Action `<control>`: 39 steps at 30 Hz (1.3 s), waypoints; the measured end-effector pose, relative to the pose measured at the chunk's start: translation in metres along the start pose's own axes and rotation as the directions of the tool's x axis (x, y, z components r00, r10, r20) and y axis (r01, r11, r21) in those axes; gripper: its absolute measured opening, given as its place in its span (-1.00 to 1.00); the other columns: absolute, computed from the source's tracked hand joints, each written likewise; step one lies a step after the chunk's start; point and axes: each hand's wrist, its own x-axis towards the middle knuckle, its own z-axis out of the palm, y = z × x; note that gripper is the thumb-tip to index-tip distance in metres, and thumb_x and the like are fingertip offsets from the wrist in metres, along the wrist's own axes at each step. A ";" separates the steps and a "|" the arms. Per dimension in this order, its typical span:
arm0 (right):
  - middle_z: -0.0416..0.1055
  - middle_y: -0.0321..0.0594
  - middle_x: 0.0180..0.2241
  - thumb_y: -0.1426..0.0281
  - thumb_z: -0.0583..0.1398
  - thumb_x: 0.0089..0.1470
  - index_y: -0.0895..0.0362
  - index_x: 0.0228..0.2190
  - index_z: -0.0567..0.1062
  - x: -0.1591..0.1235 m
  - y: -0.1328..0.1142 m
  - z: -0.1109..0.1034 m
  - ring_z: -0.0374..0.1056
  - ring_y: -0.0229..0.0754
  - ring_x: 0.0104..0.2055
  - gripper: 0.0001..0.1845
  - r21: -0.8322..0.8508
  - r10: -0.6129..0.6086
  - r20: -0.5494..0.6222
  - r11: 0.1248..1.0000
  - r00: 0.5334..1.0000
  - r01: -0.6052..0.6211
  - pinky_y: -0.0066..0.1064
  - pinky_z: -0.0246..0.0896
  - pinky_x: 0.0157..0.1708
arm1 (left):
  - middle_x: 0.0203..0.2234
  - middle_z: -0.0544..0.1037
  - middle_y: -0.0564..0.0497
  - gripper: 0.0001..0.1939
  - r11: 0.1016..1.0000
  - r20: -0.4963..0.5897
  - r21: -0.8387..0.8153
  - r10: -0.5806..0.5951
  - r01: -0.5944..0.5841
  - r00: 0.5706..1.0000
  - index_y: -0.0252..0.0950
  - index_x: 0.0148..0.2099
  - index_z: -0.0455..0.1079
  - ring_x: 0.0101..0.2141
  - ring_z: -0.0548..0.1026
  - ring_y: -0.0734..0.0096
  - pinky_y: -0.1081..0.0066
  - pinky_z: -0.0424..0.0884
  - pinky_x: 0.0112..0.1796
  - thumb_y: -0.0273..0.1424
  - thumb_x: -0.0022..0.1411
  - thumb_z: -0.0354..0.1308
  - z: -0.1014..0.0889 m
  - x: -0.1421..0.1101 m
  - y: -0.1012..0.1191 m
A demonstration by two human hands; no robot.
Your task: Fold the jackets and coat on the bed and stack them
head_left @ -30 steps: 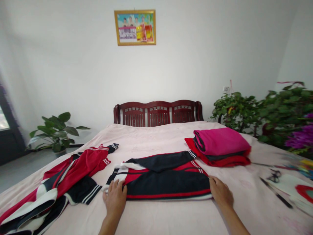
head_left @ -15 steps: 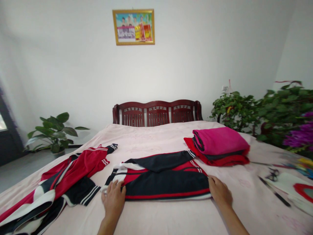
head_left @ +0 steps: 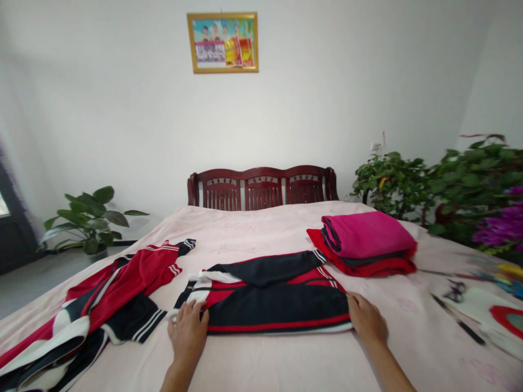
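A track jacket (head_left: 281, 307) in navy, red and white lies in front of me, its sleeves folded lengthwise over the body. At its left end my left hand (head_left: 190, 329) is closed on the white, collar-side edge, fingers curled over the cloth. My right hand (head_left: 368, 318) grips the near right corner, fingertips pressed to the hem edge and partly hidden. To the left, a second red and navy jacket (head_left: 134, 277) with white stripes is spread loosely. Behind my right hand stands a stack of folded clothes, magenta cloth (head_left: 371, 234) on top and red cloth (head_left: 378, 268) underneath.
A pale pink sheet (head_left: 253, 234) covers the surface. On the right lie a black-handled knife (head_left: 460, 320), scissors (head_left: 454, 291) and a red-and-white item (head_left: 506, 321). Beyond are a dark wooden backrest (head_left: 263, 188), a potted plant (head_left: 96, 218) left and leafy plants (head_left: 392, 182) right.
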 end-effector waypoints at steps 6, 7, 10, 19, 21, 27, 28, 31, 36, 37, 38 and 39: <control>0.48 -0.05 0.07 0.21 -0.17 0.24 0.06 0.09 0.49 0.002 0.002 0.002 0.39 0.06 0.08 -0.40 0.004 -0.020 -0.020 1.000 1.000 0.020 -0.20 0.25 0.00 | 0.19 0.42 -0.09 -0.64 1.000 -0.003 -0.025 -0.018 0.018 1.000 -0.10 0.07 0.47 0.26 0.22 0.06 -0.10 0.08 0.18 -0.31 0.34 -0.04 -0.001 0.000 0.001; 0.49 -0.05 0.06 0.21 -0.16 0.24 0.06 0.08 0.49 0.002 0.002 0.002 0.39 0.06 0.07 -0.40 0.002 -0.019 -0.024 1.000 1.000 0.019 -0.20 0.26 -0.01 | 0.20 0.41 -0.10 -0.64 0.999 -0.005 -0.030 -0.025 0.025 1.000 -0.10 0.08 0.47 0.27 0.22 0.06 -0.09 0.09 0.18 -0.30 0.34 -0.04 -0.002 0.000 0.001; 0.51 -0.08 0.04 0.21 -0.14 0.25 0.03 0.07 0.50 0.001 0.001 0.002 0.41 0.03 0.05 -0.43 -0.009 -0.014 -0.035 1.000 0.999 0.014 -0.23 0.27 -0.03 | 0.22 0.36 -0.12 -0.62 0.997 -0.034 -0.043 -0.061 0.060 0.998 -0.12 0.12 0.43 0.26 0.22 0.07 0.01 0.15 0.17 -0.29 0.32 0.00 -0.002 0.000 0.000; 0.52 -0.09 0.03 0.22 -0.13 0.25 0.03 0.07 0.50 0.001 0.001 0.000 0.43 0.01 0.01 -0.43 -0.022 -0.017 -0.034 1.000 0.999 0.017 -0.26 0.28 -0.07 | 0.21 0.23 -0.32 -0.48 0.987 -0.177 -0.076 -0.150 0.138 0.973 -0.35 0.23 0.34 0.21 0.24 -0.08 0.11 0.21 0.17 -0.27 0.27 0.06 0.001 0.004 -0.004; 0.51 -0.07 0.03 0.21 -0.14 0.25 0.04 0.08 0.50 0.000 0.000 -0.001 0.42 0.03 0.02 -0.42 -0.018 -0.015 -0.028 1.000 1.000 0.015 -0.25 0.28 -0.07 | 0.21 0.21 -0.36 -0.48 0.985 -0.189 -0.086 -0.164 0.150 0.968 -0.38 0.22 0.34 0.23 0.21 -0.12 0.09 0.18 0.18 -0.28 0.27 0.06 0.002 0.004 -0.004; 0.49 -0.07 0.06 0.21 -0.15 0.24 0.05 0.09 0.49 -0.001 0.000 -0.002 0.40 0.04 0.06 -0.41 -0.018 -0.014 -0.020 1.000 1.000 0.014 -0.23 0.27 -0.04 | 0.23 0.17 -0.35 -0.45 0.967 -0.202 -0.139 -0.239 0.213 0.950 -0.34 0.25 0.28 0.25 0.17 -0.15 0.04 0.16 0.19 -0.25 0.26 0.08 0.004 0.003 -0.004; 0.49 -0.07 0.06 0.21 -0.15 0.24 0.05 0.09 0.49 -0.001 0.000 -0.002 0.40 0.04 0.06 -0.41 -0.018 -0.014 -0.021 1.000 1.000 0.014 -0.23 0.27 -0.04 | 0.23 0.18 -0.36 -0.43 0.964 -0.203 -0.150 -0.249 0.222 0.947 -0.35 0.27 0.26 0.25 0.16 -0.15 0.03 0.16 0.19 -0.25 0.26 0.09 0.003 0.003 -0.004; 0.50 -0.10 0.05 0.21 -0.15 0.24 0.03 0.08 0.49 0.000 0.000 -0.001 0.41 0.02 0.06 -0.42 -0.026 -0.011 -0.022 1.000 1.000 0.010 -0.25 0.27 -0.04 | 0.25 0.16 -0.42 -0.36 0.951 -0.200 -0.199 -0.276 0.237 0.940 -0.38 0.31 0.19 0.28 0.13 -0.16 0.01 0.16 0.18 -0.24 0.24 0.10 0.002 0.005 -0.006; 0.51 -0.11 0.04 0.22 -0.14 0.25 0.02 0.08 0.49 0.000 0.000 -0.001 0.40 0.01 0.07 -0.43 -0.030 -0.013 -0.022 0.999 1.000 0.012 -0.25 0.26 -0.03 | 0.27 0.14 -0.45 -0.27 0.928 -0.193 -0.279 -0.305 0.246 0.932 -0.43 0.36 0.09 0.30 0.11 -0.18 0.00 0.17 0.18 -0.22 0.22 0.12 0.002 0.008 -0.010; 0.50 -0.10 0.05 0.21 -0.15 0.25 0.03 0.08 0.48 0.000 0.001 -0.001 0.39 0.02 0.07 -0.43 -0.027 -0.010 -0.018 1.000 1.000 0.010 -0.25 0.25 -0.02 | 0.27 0.14 -0.46 -0.26 0.926 -0.189 -0.291 -0.304 0.243 0.934 -0.44 0.36 0.08 0.30 0.11 -0.18 0.00 0.18 0.19 -0.22 0.23 0.11 0.002 0.008 -0.011; 0.49 -0.09 0.06 0.21 -0.15 0.25 0.03 0.09 0.48 0.000 0.001 -0.001 0.39 0.03 0.08 -0.42 -0.023 -0.008 -0.013 1.000 1.000 0.008 -0.24 0.25 -0.02 | 0.27 0.14 -0.46 -0.26 0.923 -0.186 -0.302 -0.304 0.240 0.934 -0.45 0.36 0.08 0.30 0.10 -0.18 0.00 0.18 0.19 -0.21 0.23 0.10 0.002 0.009 -0.012; 0.49 -0.09 0.06 0.21 -0.16 0.25 0.03 0.09 0.48 0.000 0.001 -0.001 0.38 0.04 0.09 -0.42 -0.019 -0.006 -0.011 1.000 1.000 0.006 -0.23 0.25 -0.01 | 0.26 0.15 -0.46 -0.26 0.919 -0.185 -0.313 -0.305 0.238 0.934 -0.47 0.36 0.07 0.31 0.09 -0.18 0.00 0.18 0.19 -0.20 0.24 0.08 0.003 0.009 -0.014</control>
